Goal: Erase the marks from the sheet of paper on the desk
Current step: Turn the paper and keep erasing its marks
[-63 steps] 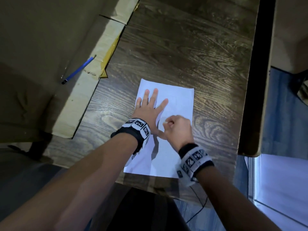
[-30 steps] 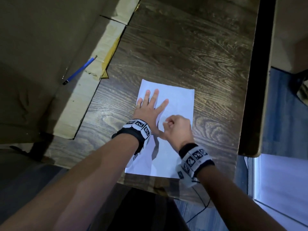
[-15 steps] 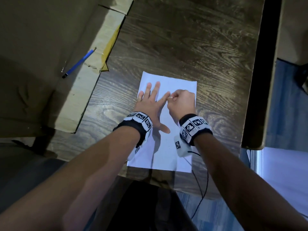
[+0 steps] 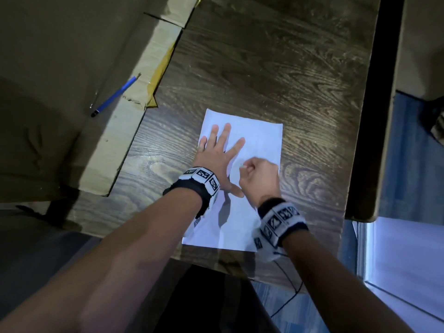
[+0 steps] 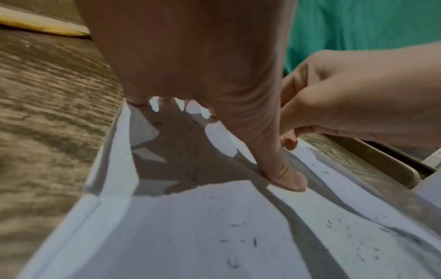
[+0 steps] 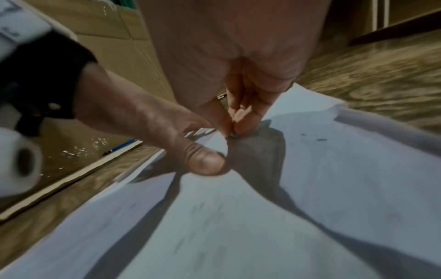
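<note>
Head view: high up, looking down and forward over both arms onto the desk (image 4: 276, 68), with the whole sheet of paper (image 4: 259, 131) in sight, plus the cardboard box (image 4: 60, 56) off to the left.

Left wrist view: very low and very close, looking along the left hand (image 5: 190, 56) across the sheet of paper (image 5: 190, 236), with the right hand (image 5: 358, 105) coming in from the right.

Right wrist view: just as low and close, looking along the right hand (image 6: 226, 47), with the left hand (image 6: 148, 120) at the left.

Shared by all three: both hands, the paper, some desk.
</note>
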Demonstrator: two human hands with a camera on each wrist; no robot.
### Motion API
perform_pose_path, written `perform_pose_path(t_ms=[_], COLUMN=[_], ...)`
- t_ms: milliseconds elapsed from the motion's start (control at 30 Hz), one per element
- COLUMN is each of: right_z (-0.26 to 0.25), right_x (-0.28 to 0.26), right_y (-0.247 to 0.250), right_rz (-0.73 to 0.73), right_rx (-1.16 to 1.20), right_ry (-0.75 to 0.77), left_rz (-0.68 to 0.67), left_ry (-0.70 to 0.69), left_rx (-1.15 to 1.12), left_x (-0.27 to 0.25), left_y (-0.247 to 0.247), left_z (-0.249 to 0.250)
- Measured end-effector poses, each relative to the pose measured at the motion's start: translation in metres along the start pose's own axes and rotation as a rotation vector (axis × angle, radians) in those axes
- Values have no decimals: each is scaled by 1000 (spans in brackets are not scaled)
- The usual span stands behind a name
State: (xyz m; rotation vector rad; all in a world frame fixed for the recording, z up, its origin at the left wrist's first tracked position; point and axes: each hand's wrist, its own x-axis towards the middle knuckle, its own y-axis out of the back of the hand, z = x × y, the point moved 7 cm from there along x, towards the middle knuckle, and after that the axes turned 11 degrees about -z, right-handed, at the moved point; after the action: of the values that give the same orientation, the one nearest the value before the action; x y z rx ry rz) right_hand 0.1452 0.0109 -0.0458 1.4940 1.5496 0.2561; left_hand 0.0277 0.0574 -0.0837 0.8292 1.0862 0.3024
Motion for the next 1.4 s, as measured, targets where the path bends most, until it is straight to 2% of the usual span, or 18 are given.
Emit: perform_pose_path(t_ms=[67, 200, 267, 367, 433, 567, 633, 733, 800, 933, 1000, 1100, 1167, 1300, 1400], right_z=[-3, -12, -6, 5, 0, -9, -1, 9, 1, -4, 5, 23, 19, 8, 20], right_x=[2, 45, 31, -5, 2, 42, 26, -10, 0, 39, 20, -22, -17, 14, -8], right_y=[0, 12, 7, -7, -5, 9, 5, -5, -3, 7, 1, -13, -11, 5, -1], right_rz=[-38, 37, 53, -37, -49, 66, 70, -9, -40, 53, 58, -40, -66, 57, 54], right_rx=[-9, 40, 14, 27, 11, 43, 17, -8, -48, 16, 4, 20, -10, 24, 49], right_ry=[14, 7, -2, -14, -4, 18, 0, -4, 13, 7, 1, -33, -24, 25, -27], left_rz=[-3, -19, -14, 0, 0, -11, -7, 3, 4, -14, 0, 5, 13, 12, 17], left_ry=[4, 12, 6, 1, 6, 11, 6, 2, 4, 4, -4, -3, 2, 1, 5], left_rx=[4, 5, -5, -15, -4, 6, 4, -6, 1, 10, -9, -15, -9, 8, 3], left_x=[0, 1, 0, -1, -1, -1, -1, -1, -1, -1, -1, -2, -1, 1, 2], left_y=[-1, -1, -1, 0, 0, 1, 0, 0, 0, 0, 0, 0, 0, -1, -2], left_z=[0, 1, 2, 0, 1, 2, 2, 1, 0, 2, 1, 1, 1, 1, 1])
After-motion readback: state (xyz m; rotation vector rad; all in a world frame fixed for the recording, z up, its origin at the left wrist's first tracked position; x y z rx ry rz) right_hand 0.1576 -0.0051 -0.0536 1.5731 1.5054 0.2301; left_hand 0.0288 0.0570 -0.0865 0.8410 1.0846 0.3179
